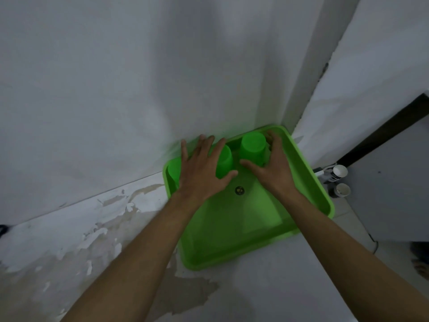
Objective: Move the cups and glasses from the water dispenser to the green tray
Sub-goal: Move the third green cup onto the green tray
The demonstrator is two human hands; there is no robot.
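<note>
The green tray [308, 182] lies on a pale surface in a wall corner. Three green cups stand upside down along its far side: one at the left corner [174, 169], one in the middle [225, 162], one at the right [252, 146]. My left hand [202, 168] is spread flat above the middle cup, covering its left part. My right hand [271, 168] curves loosely around the right cup's right side, with the thumb below the cup and the fingers apart. Whether the fingers touch the cup is unclear.
Two white paper cups [340, 171] [342, 190] stand to the right of the tray beside a grey unit [390, 187]. White walls close in behind and to the right. The surface at the left has peeling paint [111, 219]. A small round sticker [239, 190] marks the tray's middle.
</note>
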